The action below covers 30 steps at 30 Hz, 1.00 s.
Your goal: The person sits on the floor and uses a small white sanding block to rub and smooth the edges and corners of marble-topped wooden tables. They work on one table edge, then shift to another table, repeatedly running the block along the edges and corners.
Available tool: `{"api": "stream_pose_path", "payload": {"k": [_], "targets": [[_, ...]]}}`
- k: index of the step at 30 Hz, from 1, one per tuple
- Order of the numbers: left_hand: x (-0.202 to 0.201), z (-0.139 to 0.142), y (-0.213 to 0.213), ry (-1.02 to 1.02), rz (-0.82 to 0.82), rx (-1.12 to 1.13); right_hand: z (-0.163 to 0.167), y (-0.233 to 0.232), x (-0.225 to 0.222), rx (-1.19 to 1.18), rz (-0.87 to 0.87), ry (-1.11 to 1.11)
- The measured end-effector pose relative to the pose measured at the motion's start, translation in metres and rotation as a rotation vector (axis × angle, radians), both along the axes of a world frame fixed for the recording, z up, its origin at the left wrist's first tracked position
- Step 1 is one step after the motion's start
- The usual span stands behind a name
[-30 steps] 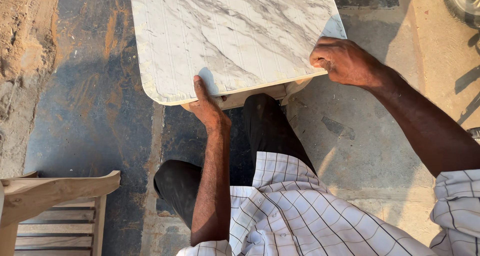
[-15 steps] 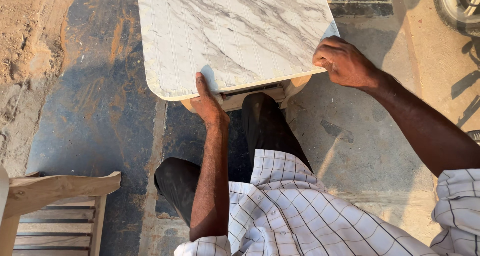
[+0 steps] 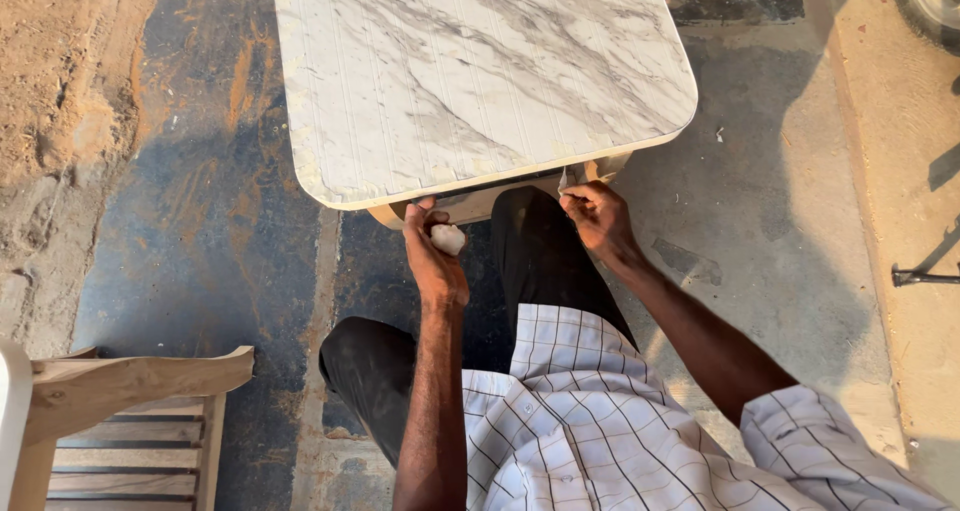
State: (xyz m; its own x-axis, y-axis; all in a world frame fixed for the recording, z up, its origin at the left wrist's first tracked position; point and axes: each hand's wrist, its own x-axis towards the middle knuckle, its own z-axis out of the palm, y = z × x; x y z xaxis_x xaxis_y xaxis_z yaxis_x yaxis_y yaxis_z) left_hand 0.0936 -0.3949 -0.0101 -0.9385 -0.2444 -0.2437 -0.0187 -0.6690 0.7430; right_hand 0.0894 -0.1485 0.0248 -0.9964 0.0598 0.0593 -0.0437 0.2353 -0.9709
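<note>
Head view: your left hand [image 3: 436, 261] pinches white lump [image 3: 447, 238], right hand [image 3: 598, 216] pinches edge strip [image 3: 563, 180] under marble-look tabletop [image 3: 470, 71]; strip may tear or peel crooked if yanked.

Table top [image 3: 470, 71] occupies upper centre of frame. Left hand [image 3: 435, 256] and right hand [image 3: 598, 216] sit below its near edge. Wooden frame [image 3: 120, 411] lies lower left.

Open floor [image 3: 200, 221] left of the marble-patterned tabletop [image 3: 470, 71]; wooden frame [image 3: 120, 401] crowding the lower-left corner.
</note>
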Motion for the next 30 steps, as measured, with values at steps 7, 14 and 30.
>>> {"api": "stream_pose_path", "payload": {"k": [7, 14, 30], "targets": [[0.040, -0.011, 0.020, 0.160, -0.233, -0.171, 0.007, -0.067, 0.043, -0.639, 0.242, -0.514], [0.038, -0.008, 0.047, 0.205, -0.110, 0.128, 0.009, -0.068, 0.038, -0.175, 0.189, -0.255], [0.051, 0.025, 0.028, -0.072, -0.299, 0.551, 0.157, 0.024, -0.062, 0.853, 0.538, 0.303]]}}
